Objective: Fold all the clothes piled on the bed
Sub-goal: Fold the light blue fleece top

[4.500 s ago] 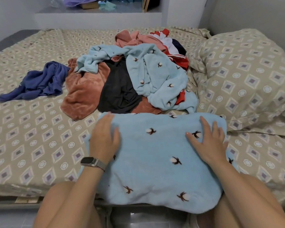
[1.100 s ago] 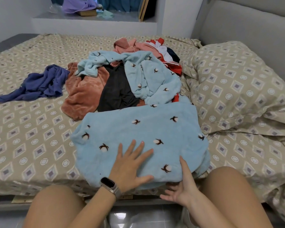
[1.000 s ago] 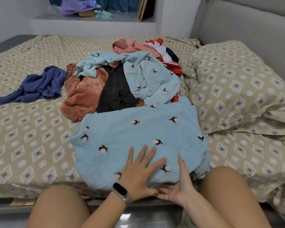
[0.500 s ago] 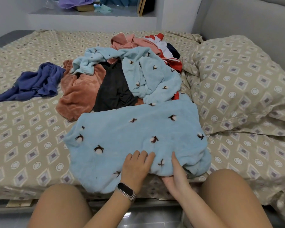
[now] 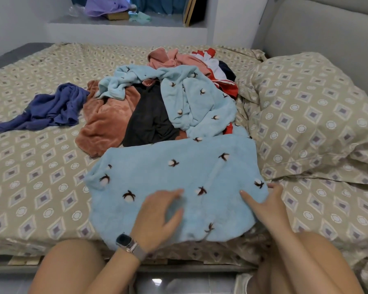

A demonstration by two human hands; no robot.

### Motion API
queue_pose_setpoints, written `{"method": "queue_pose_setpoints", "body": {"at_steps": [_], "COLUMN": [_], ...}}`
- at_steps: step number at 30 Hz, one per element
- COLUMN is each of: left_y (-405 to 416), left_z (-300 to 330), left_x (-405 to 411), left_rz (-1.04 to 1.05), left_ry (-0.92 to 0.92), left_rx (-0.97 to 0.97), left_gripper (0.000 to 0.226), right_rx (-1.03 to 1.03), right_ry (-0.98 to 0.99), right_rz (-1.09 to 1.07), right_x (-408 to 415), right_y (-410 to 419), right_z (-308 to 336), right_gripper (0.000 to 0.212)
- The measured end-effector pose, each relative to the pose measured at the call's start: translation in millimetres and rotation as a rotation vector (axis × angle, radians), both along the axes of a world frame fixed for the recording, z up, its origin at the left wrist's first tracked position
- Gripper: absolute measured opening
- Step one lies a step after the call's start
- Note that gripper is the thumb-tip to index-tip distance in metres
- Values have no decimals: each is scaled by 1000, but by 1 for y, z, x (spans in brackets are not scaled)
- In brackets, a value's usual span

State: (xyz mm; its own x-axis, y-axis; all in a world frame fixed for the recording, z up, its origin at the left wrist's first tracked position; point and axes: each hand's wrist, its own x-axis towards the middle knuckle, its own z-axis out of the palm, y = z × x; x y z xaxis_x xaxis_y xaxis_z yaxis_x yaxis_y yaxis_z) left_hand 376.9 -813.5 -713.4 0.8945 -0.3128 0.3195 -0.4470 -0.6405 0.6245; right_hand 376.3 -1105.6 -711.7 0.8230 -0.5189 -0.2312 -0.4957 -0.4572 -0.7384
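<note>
The left hand (image 5: 157, 215), a watch (image 5: 125, 244) at its wrist, is lying palm-down on the near half of the folded blue garment (image 5: 179, 179), its fingers relaxed and slightly spread, gripping nothing. The right hand (image 5: 266, 206) is sitting at the garment's 4 o'clock corner, its thumb lying on top of the fabric and its fingers reaching past the edge; whether they are curling under the cloth I cannot tell.

The garment is lying at the near edge of the bed (image 5: 40, 187), between the person's bare knees. At its 12 o'clock the clothes pile (image 5: 157, 102) is touching its far edge: a matching blue piece, a rust-coloured one, a black one, and pink and red-and-white items behind. A dark blue garment (image 5: 49, 107) is lying apart at 10 o'clock. A pillow (image 5: 317, 115) is resting at 2 o'clock, just beside the folded piece.

The blue fabric is looking thick and fleecy, dotted with small cotton-boll motifs, forming a rough rectangle with rounded corners. The bedsheet and pillowcase are sharing a beige diamond print.
</note>
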Motion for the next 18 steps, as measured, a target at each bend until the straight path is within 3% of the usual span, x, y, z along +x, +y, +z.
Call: {"method": "queue_pose_setpoints", "body": {"at_steps": [2, 3, 6, 8, 11, 14, 18], "left_y": [22, 33, 57, 60, 65, 89, 105], "left_z": [-4, -6, -21, -29, -24, -13, 2], "left_x": [15, 22, 35, 38, 45, 58, 72], "left_rz": [310, 450, 642, 633, 707, 908, 762], "left_ry": [-142, -96, 358, 456, 343, 219, 365], "left_rx": [155, 283, 480, 455, 268, 44, -109], "left_gripper": [55, 61, 68, 74, 78, 84, 42], "right_rx": [-9, -7, -76, -177, -171, -210, -94], "right_ry": [15, -8, -50, 22, 98, -33, -146], "right_rz": [34, 9, -155, -194, -99, -71, -3], "right_x": [5, 5, 1, -3, -2, 4, 4], "right_y": [-3, -5, -7, -6, -4, -13, -10], "right_z": [-7, -7, -4, -5, -11, -5, 5], "right_gripper": [53, 47, 46, 43, 46, 49, 49]}}
